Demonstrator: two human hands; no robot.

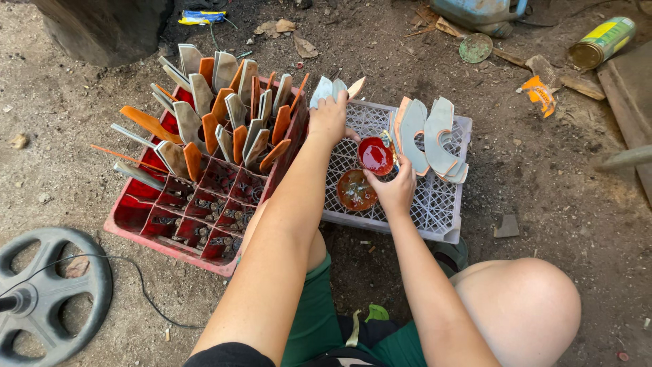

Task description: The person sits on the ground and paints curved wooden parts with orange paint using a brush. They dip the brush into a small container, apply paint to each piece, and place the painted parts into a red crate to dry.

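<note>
At the far left we see a dark wheel lying on the dirt, then a red crate whose compartments hold upright grey and orange curved blades. Our left hand is closed around a few pale grey blades between the two crates, their tips fanning above the knuckles. Next comes a white lattice crate carrying two small red bowls. Our right hand, apart from the left, grips a stack of grey curved plates, one edged in orange, standing on that crate.
</note>
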